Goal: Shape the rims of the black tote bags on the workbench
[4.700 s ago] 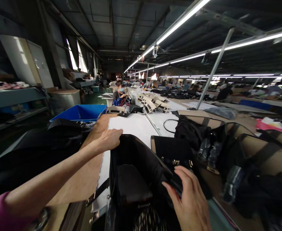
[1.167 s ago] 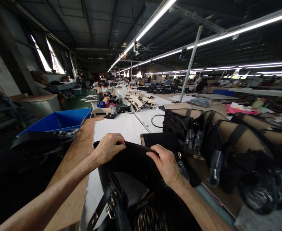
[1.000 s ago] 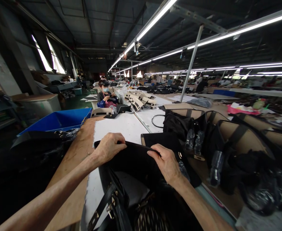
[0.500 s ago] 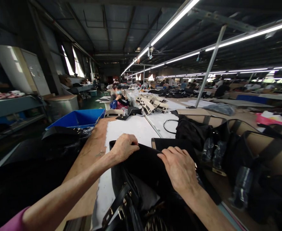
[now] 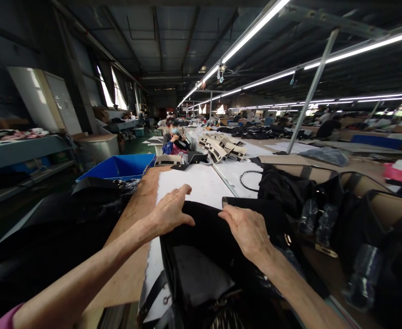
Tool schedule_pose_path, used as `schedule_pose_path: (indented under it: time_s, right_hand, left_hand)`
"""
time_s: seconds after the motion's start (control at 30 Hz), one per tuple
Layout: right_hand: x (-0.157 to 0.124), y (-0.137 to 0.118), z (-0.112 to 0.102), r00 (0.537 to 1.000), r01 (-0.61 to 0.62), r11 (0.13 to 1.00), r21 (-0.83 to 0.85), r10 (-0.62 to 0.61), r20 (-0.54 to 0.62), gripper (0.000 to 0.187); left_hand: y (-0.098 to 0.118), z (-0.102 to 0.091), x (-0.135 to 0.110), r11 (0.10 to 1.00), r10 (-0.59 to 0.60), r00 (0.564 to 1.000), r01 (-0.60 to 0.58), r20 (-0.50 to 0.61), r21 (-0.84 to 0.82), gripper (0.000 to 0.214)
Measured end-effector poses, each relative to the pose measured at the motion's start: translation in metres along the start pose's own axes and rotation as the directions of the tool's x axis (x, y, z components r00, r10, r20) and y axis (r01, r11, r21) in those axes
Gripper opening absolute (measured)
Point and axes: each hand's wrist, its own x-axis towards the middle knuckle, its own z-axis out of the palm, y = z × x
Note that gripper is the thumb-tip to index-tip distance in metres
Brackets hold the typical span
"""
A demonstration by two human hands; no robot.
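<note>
A black bag point(image 5: 206, 224) stands in front of me on the white-covered table, its dark upper edge towards the far side and a grey-black panel below it. My left hand point(image 5: 170, 212) is open at the left end of that edge, thumb and fingers spread apart. On the edge's right part, my right hand point(image 5: 247, 230) is closed, thumb and fingers pinching the material. A black strap point(image 5: 153, 292) hangs at the bag's lower left. Just beyond my right hand lies another black piece with a rolled edge point(image 5: 252, 203).
Several black bags with beige linings point(image 5: 350, 183) stand along the right. A blue bin point(image 5: 119, 167) is at the left, above dark wrapped goods point(image 5: 84, 214). Beige-and-black pieces point(image 5: 218, 148) lie ahead, near a seated person point(image 5: 177, 141). A metal post point(image 5: 312, 91) rises at the right.
My left hand has let go of the bag's edge and its fingers have spread. The right hand keeps its grip. The strap with gold buckles has dropped lower left.
</note>
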Motion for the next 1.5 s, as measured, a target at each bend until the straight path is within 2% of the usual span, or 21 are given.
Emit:
schedule_pose_path:
  time_s: [0.1, 0.17, 0.3, 0.53, 0.7, 0.87, 0.97, 1.1, 1.3, 1.5]
  right_hand:
    - [0.005, 0.005, -0.001, 0.999, 0.014, 1.0, 0.026, -0.015, 0.03, 0.027]
    - [0.008, 0.007, -0.001, 0.999, 0.029, 0.998, 0.058, -0.031, 0.036, 0.028]
    - [0.008, 0.009, 0.001, 0.998, 0.046, 0.993, 0.106, -0.05, 0.027, 0.028]
    - [0.008, 0.011, 0.005, 0.999, 0.048, 0.994, 0.102, -0.05, 0.017, 0.029]
    - [0.004, 0.011, 0.004, 0.998, 0.052, 0.991, 0.123, -0.054, 0.019, 0.03]
    - [0.005, 0.009, -0.003, 0.998, 0.007, 0.993, 0.122, -0.014, 0.061, 0.028]
    - [0.011, 0.002, -0.011, 0.994, -0.017, 0.997, 0.078, 0.008, 0.109, 0.025]
    - [0.021, -0.018, -0.014, 0.993, 0.04, 0.999, 0.005, -0.04, 0.113, 0.018]
    - [0.03, -0.047, 0.0, 0.99, 0.098, 0.995, 0.013, -0.099, 0.104, 0.022]
    - [0.029, -0.051, 0.009, 0.989, 0.13, 0.991, 0.006, -0.13, 0.064, 0.023]
  left_hand:
    - [-0.011, -0.008, -0.002, 0.999, -0.028, 0.991, 0.024, 0.128, 0.033, 0.04]
    - [-0.015, -0.011, -0.001, 1.0, -0.022, 0.987, 0.022, 0.162, 0.001, 0.03]
    - [-0.02, -0.012, 0.005, 0.991, 0.015, 0.99, 0.003, 0.138, -0.131, 0.025]
    - [-0.021, -0.004, 0.01, 0.961, -0.04, 0.993, 0.069, 0.114, -0.269, 0.025]
    - [-0.02, -0.001, 0.011, 0.955, -0.084, 0.989, 0.116, 0.123, -0.275, 0.027]
    - [-0.018, -0.001, 0.012, 0.968, -0.07, 0.989, 0.099, 0.13, -0.229, 0.025]
    - [-0.015, -0.002, 0.013, 0.982, -0.041, 0.99, 0.064, 0.131, -0.179, 0.023]
    - [-0.01, -0.003, 0.013, 0.993, -0.005, 0.992, 0.02, 0.127, -0.12, 0.022]
    - [-0.01, -0.003, 0.008, 0.991, 0.03, 0.992, -0.014, 0.122, -0.13, 0.023]
    - [-0.007, -0.001, 0.007, 0.984, 0.076, 0.992, -0.058, 0.1, -0.168, 0.025]
